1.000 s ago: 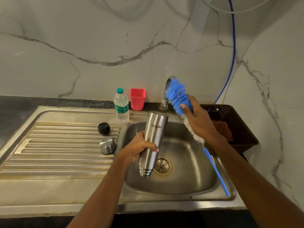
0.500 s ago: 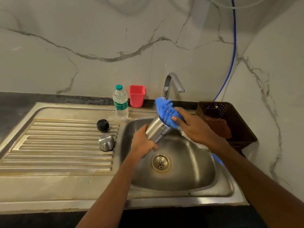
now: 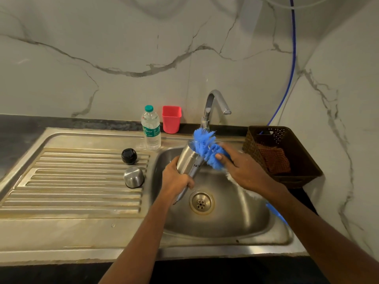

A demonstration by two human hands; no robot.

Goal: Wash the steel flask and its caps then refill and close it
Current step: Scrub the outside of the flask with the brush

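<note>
We found the light soft and rather dim, falling from overhead with a greenish cast. The marble wall was evenly lit, with a broad faint shadow far up. Dull highlights lay on the steel flask, the tap and the sink. The blue brush looked slightly blurred. The wide lens bowed the worktop at the left edge.

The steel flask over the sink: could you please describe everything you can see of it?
The steel flask is a plain brushed-metal cylinder with dark lettering partly visible on its side. It is uncapped and tilted, open mouth up and away from the person, above the sink basin. The left hand grips its lower half. The blue brush held by the right hand lies against its mouth; whether bristles are inside is unclear.
</note>
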